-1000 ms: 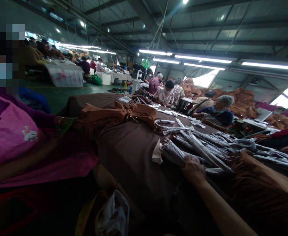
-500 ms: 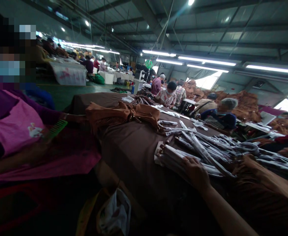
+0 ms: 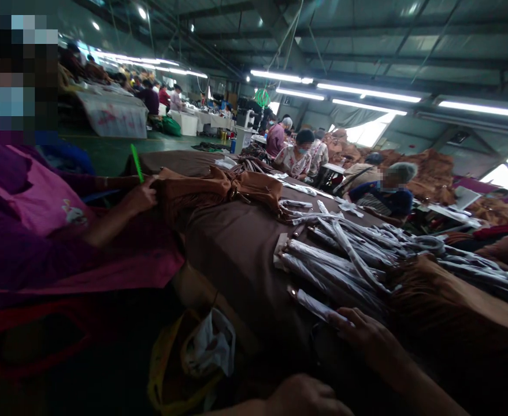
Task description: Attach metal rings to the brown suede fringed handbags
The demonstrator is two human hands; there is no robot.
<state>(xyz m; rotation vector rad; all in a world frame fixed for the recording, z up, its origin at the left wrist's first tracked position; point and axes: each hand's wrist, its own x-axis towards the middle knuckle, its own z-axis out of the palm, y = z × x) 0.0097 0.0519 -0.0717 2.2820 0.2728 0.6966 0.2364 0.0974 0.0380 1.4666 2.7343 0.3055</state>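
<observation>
fingers (image 3: 360,319) on strap (image 3: 316,305) beside wrapped bundle (image 3: 329,268)

Strips (image 3: 316,305) white; cloth (image 3: 232,242) dark brown; fringed piece (image 3: 457,294) tan-brown; apron (image 3: 48,199) pink, perhaps checked.

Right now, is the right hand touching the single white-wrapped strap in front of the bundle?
Touching. The head view shows the right hand with its fingers on the near end of the white-wrapped strap, no gap between.

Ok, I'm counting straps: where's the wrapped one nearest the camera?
In the head view, the white-wrapped strap is right of centre in the lower half, held in the right hand, below the strap bundle.
</observation>
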